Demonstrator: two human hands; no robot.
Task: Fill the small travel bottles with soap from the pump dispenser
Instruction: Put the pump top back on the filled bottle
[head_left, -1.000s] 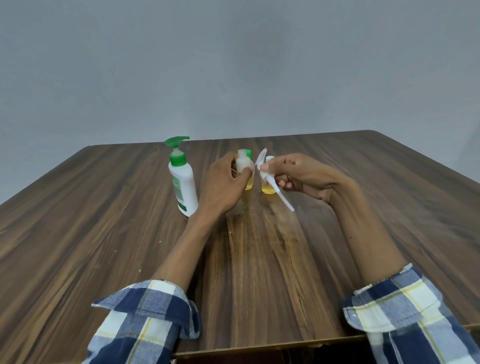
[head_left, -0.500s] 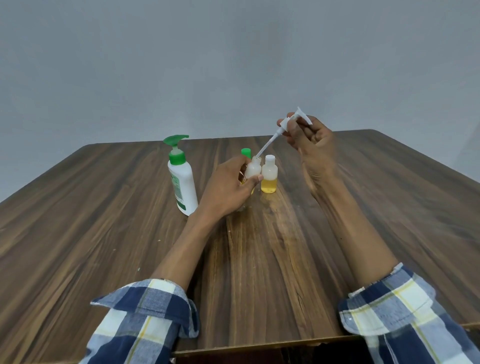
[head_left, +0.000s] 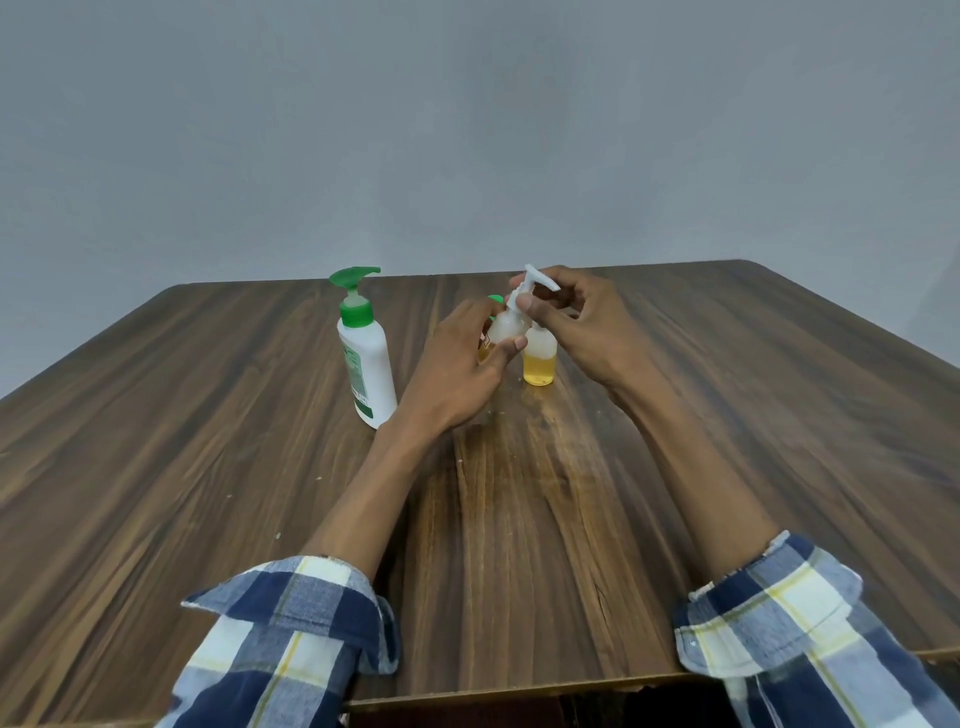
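Note:
A white soap dispenser (head_left: 366, 358) with a green pump head stands left of centre on the wooden table (head_left: 208, 467). My left hand (head_left: 457, 369) grips a small clear travel bottle (head_left: 505, 327). My right hand (head_left: 576, 322) pinches a white pump top (head_left: 530, 286) seated on that bottle's neck. Next to it on the right stands a second small bottle (head_left: 539, 358) partly full of yellow liquid. A green cap (head_left: 496, 300) of a third bottle peeks out behind my left hand; the rest of that bottle is hidden.
Small crumbs or drops dot the table near the bottles. The table's near edge (head_left: 519, 691) runs below my plaid sleeves. A plain grey wall stands behind the far edge.
My right hand swung the white pump up high with its tube over the held bottle, then lowered it so the pump now sits on the bottle's neck. The left hand kept its hold.

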